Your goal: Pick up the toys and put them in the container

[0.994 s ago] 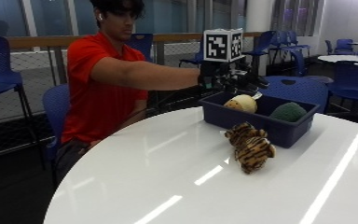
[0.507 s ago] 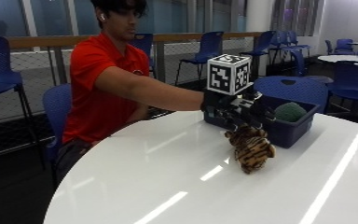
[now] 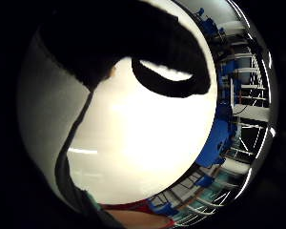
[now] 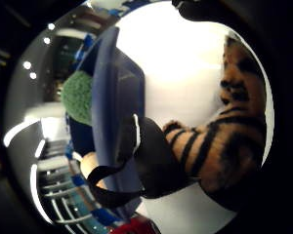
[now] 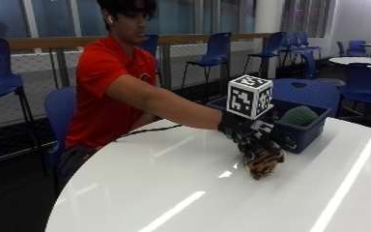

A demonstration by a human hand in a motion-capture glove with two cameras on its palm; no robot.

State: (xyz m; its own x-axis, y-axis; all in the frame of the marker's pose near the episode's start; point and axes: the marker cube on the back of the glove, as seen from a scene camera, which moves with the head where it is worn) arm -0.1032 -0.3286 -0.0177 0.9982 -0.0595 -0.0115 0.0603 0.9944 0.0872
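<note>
A striped orange-and-black tiger toy (image 5: 264,164) lies on the white round table (image 5: 173,193), just in front of the blue container (image 5: 309,134). My gloved right hand (image 5: 253,135) sits on the tiger's upper half with its fingers curled over it. In the thumb side palm view the tiger (image 4: 224,146) is close beside the palm, next to the container wall (image 4: 112,97). A green fuzzy toy (image 5: 299,116) lies inside the container and also shows in the palm view (image 4: 78,97). A pale toy (image 4: 90,168) lies in the container too; the hand hides it in the outside view.
Bare white tabletop (image 3: 148,143) spreads under the hand toward the near edge. Blue chairs (image 5: 214,50) and a railing stand behind the table. The person's bare left hand is out of sight.
The gloved hand has left the container, where it was a second ago, and come down onto the tiger toy. The tiger has stayed in its place.
</note>
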